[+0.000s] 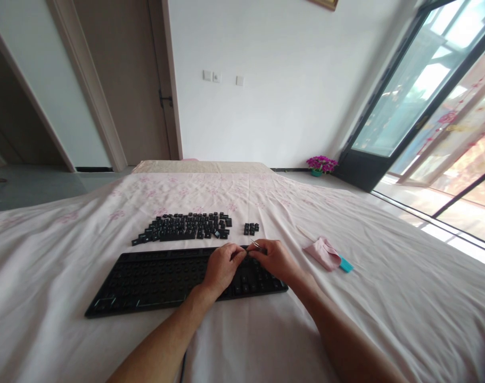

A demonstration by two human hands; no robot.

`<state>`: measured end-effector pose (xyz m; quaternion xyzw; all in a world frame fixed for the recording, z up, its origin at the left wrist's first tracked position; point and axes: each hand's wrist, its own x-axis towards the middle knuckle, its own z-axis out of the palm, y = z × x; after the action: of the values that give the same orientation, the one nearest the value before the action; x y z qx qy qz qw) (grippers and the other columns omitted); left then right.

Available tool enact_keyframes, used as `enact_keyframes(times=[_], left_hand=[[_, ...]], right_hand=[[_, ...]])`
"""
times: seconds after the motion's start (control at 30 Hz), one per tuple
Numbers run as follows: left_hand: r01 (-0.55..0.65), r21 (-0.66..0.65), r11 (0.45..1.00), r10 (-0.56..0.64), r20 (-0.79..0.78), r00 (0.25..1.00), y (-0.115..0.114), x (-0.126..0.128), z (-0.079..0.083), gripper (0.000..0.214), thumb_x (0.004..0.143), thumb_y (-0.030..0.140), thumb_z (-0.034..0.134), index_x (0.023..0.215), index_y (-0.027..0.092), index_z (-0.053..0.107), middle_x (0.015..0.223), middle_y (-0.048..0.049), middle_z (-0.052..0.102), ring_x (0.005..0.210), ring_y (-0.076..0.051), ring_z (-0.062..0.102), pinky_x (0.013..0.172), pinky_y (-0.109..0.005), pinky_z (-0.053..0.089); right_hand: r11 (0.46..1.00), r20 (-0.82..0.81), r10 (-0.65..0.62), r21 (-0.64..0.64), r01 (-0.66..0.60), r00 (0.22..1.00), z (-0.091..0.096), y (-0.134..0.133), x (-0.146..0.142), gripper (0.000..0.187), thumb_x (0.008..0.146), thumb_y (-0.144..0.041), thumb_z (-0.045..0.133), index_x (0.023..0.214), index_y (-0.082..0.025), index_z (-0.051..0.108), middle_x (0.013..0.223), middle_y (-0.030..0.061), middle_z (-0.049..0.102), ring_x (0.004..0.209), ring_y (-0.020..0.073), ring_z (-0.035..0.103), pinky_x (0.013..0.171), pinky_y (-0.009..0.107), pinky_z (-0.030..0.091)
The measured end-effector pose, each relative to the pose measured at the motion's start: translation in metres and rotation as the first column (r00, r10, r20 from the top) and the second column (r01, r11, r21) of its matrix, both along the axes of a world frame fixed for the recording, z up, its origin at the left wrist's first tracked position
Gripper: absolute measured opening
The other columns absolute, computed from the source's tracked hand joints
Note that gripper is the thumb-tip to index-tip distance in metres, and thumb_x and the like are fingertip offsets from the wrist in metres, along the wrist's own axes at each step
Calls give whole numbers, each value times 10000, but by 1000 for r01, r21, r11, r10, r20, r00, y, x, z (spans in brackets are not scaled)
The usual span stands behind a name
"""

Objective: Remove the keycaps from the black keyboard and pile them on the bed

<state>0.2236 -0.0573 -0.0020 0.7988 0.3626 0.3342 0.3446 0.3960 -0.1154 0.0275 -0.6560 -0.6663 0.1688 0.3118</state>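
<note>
A black keyboard lies on the bedsheet. Most of its left and middle part is bare of keycaps, while keys remain at the right end. My left hand is over the keyboard's right half, thumb and forefinger pinched on a small dark keycap. Against it, my right hand is closed, its fingertips meeting the left ones. A thin silver metal tool, like tweezers or a wire puller, sticks out of the right fingers. The fingers partly hide the keycap and the tool.
Behind the keyboard lie many loose black keycaps in rows, with a small group of keycaps to their right. A pink cloth and a turquoise piece lie at right. A cable runs toward me.
</note>
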Motion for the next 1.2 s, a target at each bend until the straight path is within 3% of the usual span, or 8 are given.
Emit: enact_keyframes(times=[0.1, 0.23, 0.33, 0.63, 1.2], left_hand=[[-7, -3, 1000, 7, 11, 1000, 0, 1, 0, 231, 871, 371, 510, 848, 219, 681, 868, -8, 694, 844, -171, 625, 771, -255, 432], [-8, 20, 1000, 8, -1, 1000, -1, 2, 1, 197, 861, 330, 530, 824, 217, 688, 869, -11, 701, 860, -172, 630, 791, -261, 432], [-4, 47, 999, 4, -5, 1000, -1, 2, 1, 176, 854, 294, 535, 813, 214, 687, 875, -10, 702, 861, -169, 630, 794, -260, 434], [7, 79, 997, -6, -13, 1000, -3, 2, 1, 166, 850, 271, 528, 805, 220, 680, 876, -8, 699, 857, -166, 628, 782, -255, 444], [3, 87, 996, -2, -14, 1000, -1, 2, -2, 171, 842, 275, 527, 813, 224, 688, 870, -22, 699, 857, -178, 630, 797, -274, 455]], right_hand=[[998, 66, -59, 40, 56, 996, -2, 3, 8, 178, 801, -335, 598, 852, -216, 719, 782, 13, 711, 753, 176, 628, 656, 231, 422], [960, 115, -278, 54, 273, 954, -8, 15, 27, 199, 809, -361, 580, 889, -239, 715, 816, 6, 720, 731, 173, 629, 636, 238, 407], [929, 162, -369, 26, 370, 915, -13, 27, 41, 187, 800, -350, 587, 898, -260, 719, 833, -2, 725, 752, 175, 637, 648, 242, 401], [911, 313, -378, -42, 411, 871, -25, 56, 56, 198, 806, -360, 586, 930, -282, 720, 860, -5, 724, 840, 186, 640, 658, 241, 378], [919, 301, -353, -68, 389, 886, -29, 67, 64, 222, 801, -335, 588, 957, -263, 729, 882, 4, 726, 867, 183, 648, 695, 233, 416]])
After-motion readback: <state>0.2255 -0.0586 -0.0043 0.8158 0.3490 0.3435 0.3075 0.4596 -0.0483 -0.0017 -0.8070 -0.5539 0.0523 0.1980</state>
